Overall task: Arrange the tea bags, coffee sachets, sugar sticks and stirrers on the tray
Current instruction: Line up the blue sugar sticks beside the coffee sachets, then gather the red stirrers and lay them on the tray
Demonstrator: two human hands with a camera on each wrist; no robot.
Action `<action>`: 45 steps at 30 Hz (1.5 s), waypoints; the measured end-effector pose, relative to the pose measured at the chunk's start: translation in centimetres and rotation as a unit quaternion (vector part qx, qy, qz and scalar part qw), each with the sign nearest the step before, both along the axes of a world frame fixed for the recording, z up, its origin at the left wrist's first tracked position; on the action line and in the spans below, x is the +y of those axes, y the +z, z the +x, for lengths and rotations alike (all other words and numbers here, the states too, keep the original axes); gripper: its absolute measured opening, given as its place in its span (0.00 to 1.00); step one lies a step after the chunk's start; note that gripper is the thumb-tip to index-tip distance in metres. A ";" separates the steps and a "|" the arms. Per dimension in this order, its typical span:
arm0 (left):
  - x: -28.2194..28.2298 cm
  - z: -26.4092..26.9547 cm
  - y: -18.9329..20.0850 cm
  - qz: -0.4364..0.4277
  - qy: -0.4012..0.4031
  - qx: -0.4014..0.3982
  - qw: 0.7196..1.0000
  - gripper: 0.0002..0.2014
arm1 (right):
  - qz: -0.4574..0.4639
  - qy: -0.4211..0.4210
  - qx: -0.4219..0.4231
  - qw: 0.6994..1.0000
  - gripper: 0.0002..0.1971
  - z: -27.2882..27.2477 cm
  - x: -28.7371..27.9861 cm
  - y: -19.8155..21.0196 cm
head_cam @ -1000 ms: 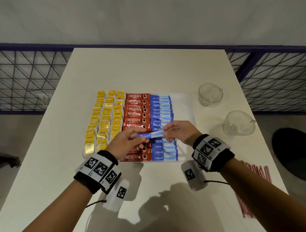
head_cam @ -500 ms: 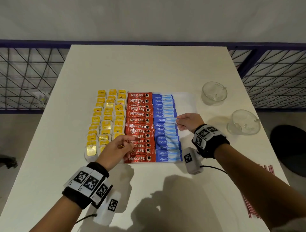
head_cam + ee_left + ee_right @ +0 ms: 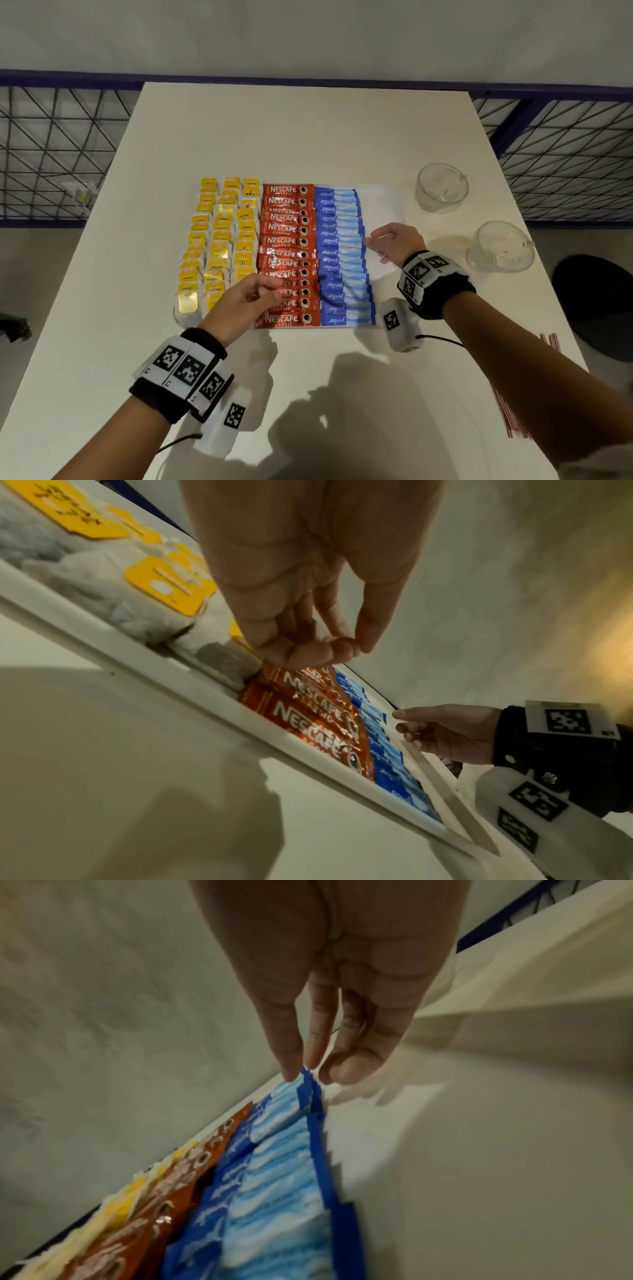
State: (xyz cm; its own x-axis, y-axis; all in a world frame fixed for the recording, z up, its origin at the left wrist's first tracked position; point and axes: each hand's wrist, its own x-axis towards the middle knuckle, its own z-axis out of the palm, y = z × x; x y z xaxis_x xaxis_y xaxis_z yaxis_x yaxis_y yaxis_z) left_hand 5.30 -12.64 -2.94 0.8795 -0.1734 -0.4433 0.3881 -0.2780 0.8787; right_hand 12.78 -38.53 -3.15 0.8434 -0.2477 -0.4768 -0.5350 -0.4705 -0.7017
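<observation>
On the white tray (image 3: 382, 205) lie three blocks: yellow-tagged tea bags (image 3: 219, 240) on the left, red coffee sachets (image 3: 287, 257) in the middle, blue sugar sticks (image 3: 337, 253) to their right. My right hand (image 3: 371, 240) is at the right ends of the sugar sticks. In the right wrist view its thumb and forefinger (image 3: 291, 1069) pinch the dark blue end of one sugar stick (image 3: 310, 1088). My left hand (image 3: 260, 291) hovers over the near coffee sachets with loosely curled fingers (image 3: 308, 650) and holds nothing. Red-and-white stirrers (image 3: 513, 421) lie off the tray near the table's right edge.
Two glass cups (image 3: 442, 186) (image 3: 501, 246) stand on the table right of the tray. A bare strip of tray lies right of the sugar sticks. A railing with wire mesh (image 3: 58, 154) runs behind and beside the table.
Both hands held one sugar stick above the tray a second ago. The left hand let go and drew back. The right hand laid the stick in the blue row and keeps its end.
</observation>
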 end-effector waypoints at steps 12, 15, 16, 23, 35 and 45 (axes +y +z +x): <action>-6.4 -2.8 -0.3 -0.045 -0.162 0.040 0.985 0.09 | -0.183 -0.060 -0.108 0.975 0.07 -15.0 -6.7 2.0; -8.4 -3.5 -0.1 -0.049 -0.208 0.035 0.976 0.08 | -0.236 -0.149 -0.064 0.958 0.14 -18.6 -11.2 1.7; -9.0 -3.8 -0.1 -0.051 -0.215 0.033 0.975 0.08 | -0.246 -0.161 -0.032 0.955 0.19 -19.7 -12.7 1.5; -12.1 -5.5 0.2 -0.048 -0.221 0.042 0.973 0.10 | -0.210 -0.136 0.173 0.953 0.39 -22.4 -16.3 0.3; -15.9 -8.1 0.7 -0.050 -0.201 0.024 0.978 0.11 | -0.232 -0.060 0.152 0.959 0.20 -20.9 -13.9 0.6; -17.3 -9.5 0.7 -0.052 -0.186 0.013 0.981 0.12 | -0.223 0.005 0.145 0.964 0.16 -20.3 -13.9 0.2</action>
State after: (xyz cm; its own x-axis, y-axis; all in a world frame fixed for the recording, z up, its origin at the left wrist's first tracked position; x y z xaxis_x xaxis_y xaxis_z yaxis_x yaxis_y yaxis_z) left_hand -4.17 -29.90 -2.24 0.7353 -0.5251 -0.4285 0.3000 -0.3147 0.9005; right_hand -7.52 -52.39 -2.99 0.6937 -0.4753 -0.5412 -0.6726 -0.6962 -0.2507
